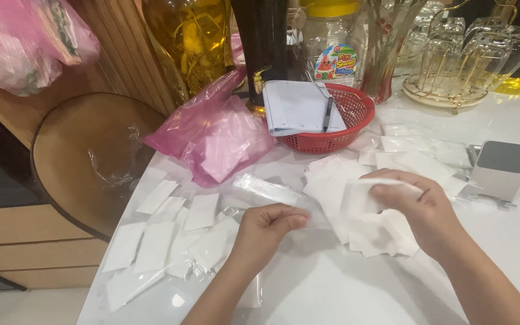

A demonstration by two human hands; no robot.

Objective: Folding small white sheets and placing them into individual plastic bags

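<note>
My left hand [267,227] pinches the near edge of a clear plastic sleeve [278,192] that lies across the white table [344,289]. My right hand [419,207] grips a folded white tissue [386,182] just right of the sleeve's open end. Under and around that hand lies a loose pile of white tissues [362,222]. To the left sit several tissues packed in clear sleeves [170,235], spread near the table's left edge.
A pink plastic bag [215,135] lies at the back left. A red basket [332,120] holds a notepad and pen. Behind stand jars, a dark bottle and a rack of glasses [464,54]. A metal stand [501,168] sits right; a round stool [85,156] left.
</note>
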